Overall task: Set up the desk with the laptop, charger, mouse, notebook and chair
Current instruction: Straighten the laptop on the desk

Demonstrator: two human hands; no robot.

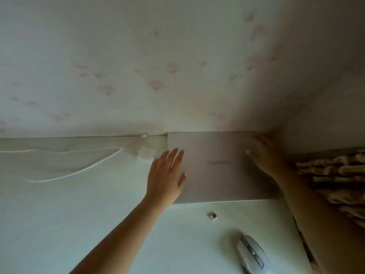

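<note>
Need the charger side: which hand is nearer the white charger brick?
The left hand, resting flat on the laptop's left edge, almost beside the charger brick. The right hand is on the far side.

Single legible marking: brand name "HUAWEI", in capital letters, on the closed lid of the silver laptop [217, 167]. Placed centrally on the lid, seen upside down from the head view, with letter tops toward the near edge of the lid. Tone slightly darker than the surrounding lid surface, without colour contrast. No other readable text, number, label or sign on the white charger brick [145, 154], the grey mouse [251, 254], the small metallic USB receiver [213, 216] or the wall [158, 56]; wall pattern limited to faint pink motifs, not lettering. Markings on mouse buttons too small and blurred to read.
</note>
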